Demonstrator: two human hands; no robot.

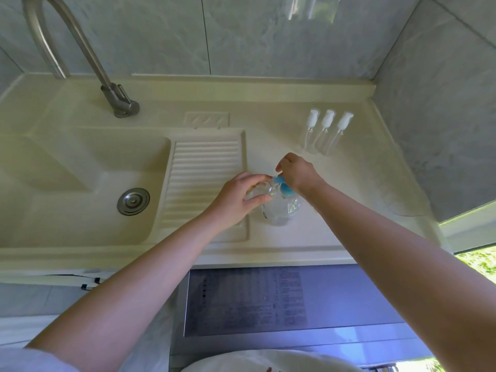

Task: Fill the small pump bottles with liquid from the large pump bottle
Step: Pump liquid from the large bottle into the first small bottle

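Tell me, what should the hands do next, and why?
Probably press the blue pump head down with the right hand: its nozzle seems to meet the small clear bottle held by the left hand beside the large clear bottle.

Home laundry corner: moulded sink (80,162) with ribbed washboard (204,173), steel tap (80,49), grey tiled walls (268,36).

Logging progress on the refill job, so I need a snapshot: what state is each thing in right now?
Large pump bottle: upright on the counter, part full of clear liquid, blue pump on.
Small bottle in the left hand: held at the blue spout, cap off.
Three small pump bottles: capped, standing together, look empty.
Left hand: grips the small bottle.
Right hand: on the blue pump head.
Faucet: not running.
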